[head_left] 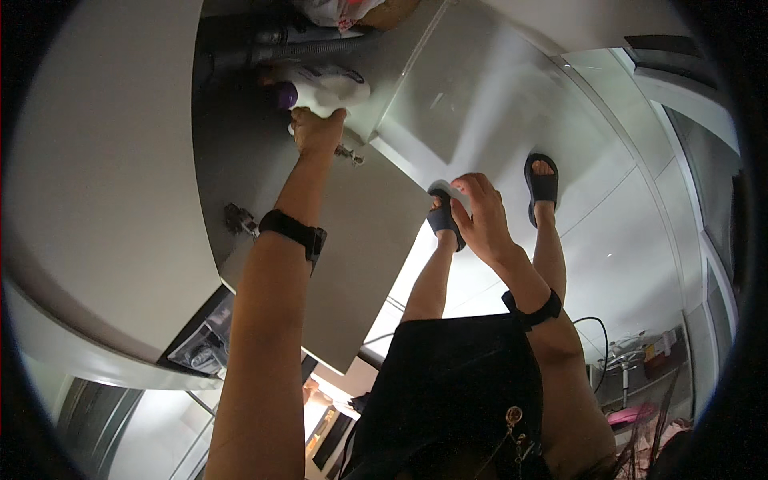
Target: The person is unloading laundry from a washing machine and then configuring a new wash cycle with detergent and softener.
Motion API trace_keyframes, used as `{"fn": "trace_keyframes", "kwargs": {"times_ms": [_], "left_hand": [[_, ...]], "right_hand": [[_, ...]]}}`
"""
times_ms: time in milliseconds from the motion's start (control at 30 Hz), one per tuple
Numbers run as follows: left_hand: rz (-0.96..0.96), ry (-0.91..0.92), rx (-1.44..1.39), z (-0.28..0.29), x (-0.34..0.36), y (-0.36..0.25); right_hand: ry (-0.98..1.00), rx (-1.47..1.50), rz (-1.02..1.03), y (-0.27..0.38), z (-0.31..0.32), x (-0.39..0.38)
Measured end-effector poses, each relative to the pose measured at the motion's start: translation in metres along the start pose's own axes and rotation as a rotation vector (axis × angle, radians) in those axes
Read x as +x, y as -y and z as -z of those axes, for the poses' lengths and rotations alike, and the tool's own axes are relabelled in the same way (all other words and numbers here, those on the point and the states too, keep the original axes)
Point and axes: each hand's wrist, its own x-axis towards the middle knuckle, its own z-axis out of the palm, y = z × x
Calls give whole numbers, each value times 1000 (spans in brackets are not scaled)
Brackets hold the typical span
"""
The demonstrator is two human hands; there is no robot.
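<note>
Big pale counter surface (96, 200) fills the left, its curved edge sweeping down toward the lower left. Beside it, the open cupboard (232, 144) gapes dark underneath, a ribbed grey pipe (312, 50) running across the top of the opening. The grey cupboard door (368, 240) swings wide, its far edge jutting toward the person's legs, a metal hinge (236, 218) showing at its inner edge. Pale tiled floor (608, 224) spreads to the right with plenty of open room, two feet in dark sandals (542, 186) planted there.

Left hand (316, 132) reaches deep into the cupboard, fingers curled up against the underside of a white bottle (328, 88) with a purple cap (286, 96); the bottle lies on its side just above the knuckles, cap pointing left, a purple patch of label on its flank. Right hand (480, 216) hovers low over the floor, fingers pinched round a small white piece (454, 192); what it is I cannot tell. Black bands (292, 232) wrap both wrists.
</note>
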Motion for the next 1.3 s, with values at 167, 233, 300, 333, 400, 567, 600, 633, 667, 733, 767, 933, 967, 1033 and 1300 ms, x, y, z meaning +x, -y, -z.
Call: {"fn": "trace_keyframes", "kwargs": {"times_ms": [167, 233, 300, 333, 400, 567, 600, 633, 667, 733, 767, 933, 967, 1033, 1300], "left_hand": [[-224, 57, -125, -12, 24, -4], [-301, 14, -255, 0, 7, -37], [-435, -158, -182, -4, 45, -51], [-554, -315, -116, -4, 54, -67], [-327, -505, -301, -15, 53, -114], [-452, -36, -327, 18, 125, -164], [-462, -55, -345, 21, 137, -169], [-472, -60, -385, 30, 145, -176], [-482, -62, -456, 40, 152, -180], [-509, -46, -633, 52, 155, -184], [-515, -28, -722, 57, 150, -182], [-557, 27, -1126, 93, 108, -172], [-550, 24, -1180, 98, 94, -166], [-480, -14, -1240, 94, 61, -145], [-611, 221, -1060, 25, -124, -80]], "right_hand": [[5, 15, -78, -14, -6, 3], [-4, -6, -83, -13, -3, 5], [11, -11, -82, -6, -1, 9], [3, -14, -86, -8, 0, 9], [-20, -37, -67, -18, 4, 6], [-21, -10, -77, -8, 8, 8], [-20, -6, -79, -8, 7, 7], [-2, -15, -118, -9, 5, 6], [-5, -12, -117, -9, 4, 6], [-20, -1, -112, -13, 8, 4], [-16, -3, -121, -13, 8, 2], [-18, 115, -79, -16, 13, 7], [-20, 117, -75, -13, 15, 10], [-96, 138, -12, -7, 24, 13], [-92, 793, -238, 46, 75, 41]]}}
